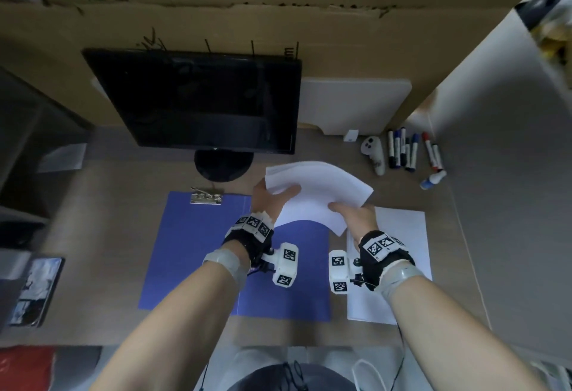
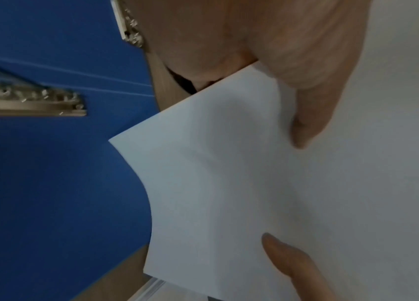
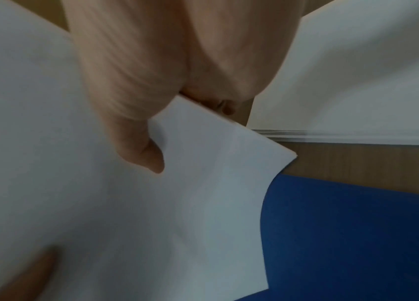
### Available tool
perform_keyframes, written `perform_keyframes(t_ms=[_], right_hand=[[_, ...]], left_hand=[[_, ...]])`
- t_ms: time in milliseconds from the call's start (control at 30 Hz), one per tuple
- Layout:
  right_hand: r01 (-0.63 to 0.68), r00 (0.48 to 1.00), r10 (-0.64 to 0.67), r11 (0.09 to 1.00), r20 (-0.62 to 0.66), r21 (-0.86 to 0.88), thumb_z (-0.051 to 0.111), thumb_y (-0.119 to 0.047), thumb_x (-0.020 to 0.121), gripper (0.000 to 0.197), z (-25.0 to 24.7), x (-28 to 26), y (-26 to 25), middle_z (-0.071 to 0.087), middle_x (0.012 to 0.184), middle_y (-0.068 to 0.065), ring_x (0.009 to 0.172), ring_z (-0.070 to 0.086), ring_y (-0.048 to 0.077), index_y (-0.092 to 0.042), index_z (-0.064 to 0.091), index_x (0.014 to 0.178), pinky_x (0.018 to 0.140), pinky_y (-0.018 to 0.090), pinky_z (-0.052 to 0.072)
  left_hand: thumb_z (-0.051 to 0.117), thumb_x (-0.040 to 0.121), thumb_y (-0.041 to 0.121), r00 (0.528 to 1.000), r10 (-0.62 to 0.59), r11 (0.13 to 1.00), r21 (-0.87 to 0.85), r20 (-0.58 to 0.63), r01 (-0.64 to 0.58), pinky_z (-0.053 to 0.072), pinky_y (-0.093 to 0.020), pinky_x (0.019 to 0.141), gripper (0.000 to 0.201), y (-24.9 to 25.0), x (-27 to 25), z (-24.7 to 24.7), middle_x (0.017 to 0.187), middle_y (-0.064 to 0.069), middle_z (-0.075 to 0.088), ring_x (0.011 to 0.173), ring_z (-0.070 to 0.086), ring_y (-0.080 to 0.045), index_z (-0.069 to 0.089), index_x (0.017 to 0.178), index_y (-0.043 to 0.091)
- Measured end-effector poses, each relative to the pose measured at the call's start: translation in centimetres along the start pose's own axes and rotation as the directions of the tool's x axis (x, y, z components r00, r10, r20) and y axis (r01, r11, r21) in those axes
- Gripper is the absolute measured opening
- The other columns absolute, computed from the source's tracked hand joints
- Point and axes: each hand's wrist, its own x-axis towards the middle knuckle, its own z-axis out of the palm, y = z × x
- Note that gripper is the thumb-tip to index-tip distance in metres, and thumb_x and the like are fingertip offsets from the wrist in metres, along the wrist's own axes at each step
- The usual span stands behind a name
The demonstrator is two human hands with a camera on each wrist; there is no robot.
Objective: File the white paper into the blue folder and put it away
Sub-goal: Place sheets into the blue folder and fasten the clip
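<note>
A blue folder (image 1: 198, 251) lies open and flat on the desk, its metal clip (image 1: 206, 197) at the far left edge. Above its right half I hold a thin sheaf of white paper (image 1: 318, 189), bowed upward. My left hand (image 1: 272, 201) pinches its left edge, thumb on top. My right hand (image 1: 353, 214) pinches the near right corner. The left wrist view shows the thumb on the white paper (image 2: 228, 183) over the blue folder (image 2: 48, 183). In the right wrist view the thumb pins the white paper (image 3: 177, 203) above the blue folder (image 3: 344, 234).
A stack of white paper (image 1: 399, 235) lies on the desk right of the folder. A black monitor (image 1: 201, 99) stands behind. Several markers (image 1: 402, 152) and a white controller (image 1: 374, 155) lie at the back right. Cardboard walls enclose the desk.
</note>
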Motion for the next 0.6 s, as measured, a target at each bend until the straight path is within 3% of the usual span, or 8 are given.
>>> perform_keyframes(t_ms=[67,167,200,300,367,433,533,600], right_hand=[[0.073,0.997,-0.072,0.995,-0.011,0.061,0.086,-0.013,0.068,0.028,0.0,-0.2,-1.3,0.076,0.094,0.003,0.091,0.072,0.021,-0.013,0.073,0.093,0.089,0.039,0.056],[0.127,0.992,-0.125,0.983,-0.019,0.134,0.090,-0.044,0.058,0.051,0.4,-1.3,-3.9,0.075,0.096,-0.001,0.095,0.069,0.016,-0.017,0.071,0.097,0.089,0.035,0.052],[0.133,0.991,-0.129,0.978,-0.033,0.163,0.087,-0.051,0.059,0.052,0.5,-1.4,-4.6,0.073,0.097,-0.002,0.096,0.067,0.015,-0.019,0.069,0.094,0.092,0.035,0.050],[0.133,0.989,-0.116,0.966,-0.087,0.224,0.077,-0.060,0.069,0.046,0.6,-1.2,-5.6,0.068,0.104,0.000,0.107,0.061,0.023,-0.021,0.062,0.089,0.104,0.041,0.043],[0.107,0.989,-0.078,0.965,-0.128,0.238,0.074,-0.060,0.070,0.053,0.5,-1.0,-5.9,0.060,0.119,0.001,0.115,0.054,0.024,-0.022,0.061,0.105,0.108,0.043,0.038],[0.086,0.988,-0.056,0.974,-0.143,0.212,0.069,-0.056,0.076,0.054,0.4,-0.9,-5.8,0.056,0.120,0.002,0.113,0.053,0.024,-0.021,0.058,0.115,0.104,0.040,0.039],[0.074,0.991,-0.054,0.984,-0.122,0.164,0.062,-0.052,0.083,0.034,0.1,-0.9,-5.7,0.057,0.117,0.004,0.107,0.053,0.025,-0.022,0.058,0.098,0.099,0.039,0.040],[0.057,0.997,-0.047,0.983,-0.066,0.172,0.064,-0.061,0.079,0.060,-0.2,-1.0,-5.6,0.052,0.122,-0.001,0.111,0.049,0.021,-0.020,0.054,0.122,0.102,0.039,0.037]], left_hand=[[0.081,0.075,0.025,0.999,0.010,1.000,-0.012,-0.053,-0.010,0.042,-0.020,0.087,0.058,1.4,-0.1,0.2,0.111,0.002,0.058,0.112,0.055,-0.017,0.053,0.124,0.012],[0.074,0.077,0.045,0.994,-0.028,0.997,-0.069,-0.101,0.021,0.039,-0.027,0.086,0.050,2.5,0.2,0.6,0.107,0.002,0.061,0.105,0.057,-0.021,0.052,0.112,0.016],[0.073,0.076,0.051,0.991,-0.034,0.994,-0.105,-0.127,0.020,0.043,-0.031,0.087,0.060,2.9,0.2,0.8,0.115,-0.004,0.064,0.108,0.059,-0.025,0.056,0.117,0.009],[0.070,0.080,0.047,0.982,-0.071,0.987,-0.156,-0.173,0.044,0.040,-0.032,0.098,0.083,3.1,0.0,1.3,0.144,-0.012,0.048,0.121,0.051,-0.022,0.038,0.144,0.005],[0.067,0.084,0.042,0.983,-0.054,0.990,-0.136,-0.175,0.031,0.036,-0.028,0.093,0.079,3.1,-0.2,1.5,0.145,-0.013,0.046,0.111,0.046,-0.015,0.036,0.145,0.002],[0.067,0.083,0.046,0.981,-0.060,0.990,-0.133,-0.183,0.035,0.037,-0.032,0.103,0.086,3.2,-0.3,1.6,0.152,-0.012,0.039,0.127,0.046,-0.023,0.030,0.148,0.004],[0.065,0.081,0.053,0.981,-0.072,0.988,-0.147,-0.181,0.046,0.030,-0.039,0.117,0.092,3.0,-0.2,1.6,0.156,-0.009,0.034,0.143,0.034,-0.029,0.025,0.151,0.008],[0.064,0.081,0.054,0.984,-0.059,0.983,-0.180,-0.167,0.028,0.029,-0.038,0.115,0.090,2.8,-0.1,1.4,0.153,-0.008,0.038,0.143,0.034,-0.028,0.029,0.150,0.008]])
